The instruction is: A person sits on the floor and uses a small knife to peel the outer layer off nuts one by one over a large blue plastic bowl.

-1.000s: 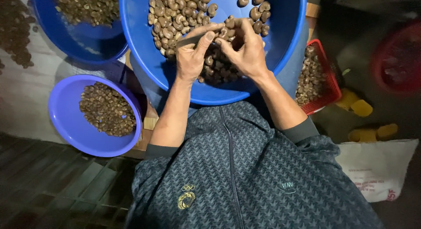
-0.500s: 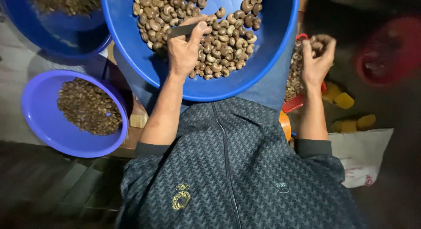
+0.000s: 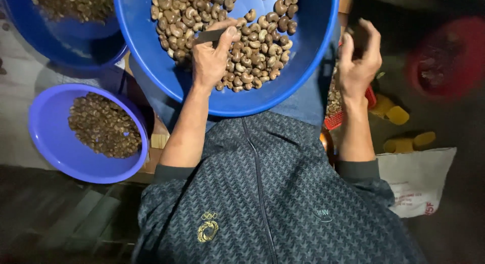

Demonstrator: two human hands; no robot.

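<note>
Blue basins point(image 3: 166, 77) number three; red basket point(image 3: 333, 120) one; hands two.

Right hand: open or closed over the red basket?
Open. The right hand hovers above the red basket, fingers spread, nothing visibly gripped.

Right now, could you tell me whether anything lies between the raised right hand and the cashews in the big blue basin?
Nothing visible does. The right hand is open above the red basket, beside the big blue basin; only the basin's rim separates it from the cashews.
</note>
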